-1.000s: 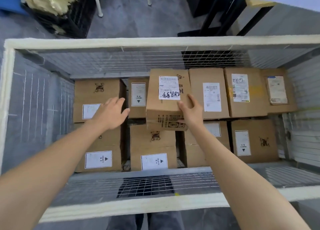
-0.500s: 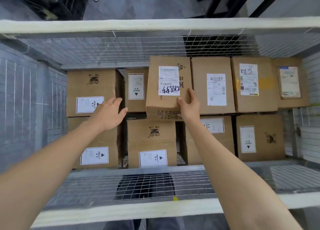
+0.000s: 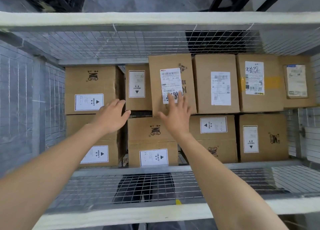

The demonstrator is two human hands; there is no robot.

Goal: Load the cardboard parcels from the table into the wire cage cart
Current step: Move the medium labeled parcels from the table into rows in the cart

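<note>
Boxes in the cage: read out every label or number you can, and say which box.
"HEAVY": white labels on six boxes.
"J4-J06": shipping label on the box beneath the right hand.
Other shipping labels and logos: too blurred.

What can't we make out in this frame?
Head view only:
- Handwriting on the middle parcel label: covered by the blurred right hand.
- Whether that hand touches the parcel: blur.
- The table: outside the frame.
- Label text on the far-right parcel: too small.
- Floor of the cart: hidden under parcels.
</note>
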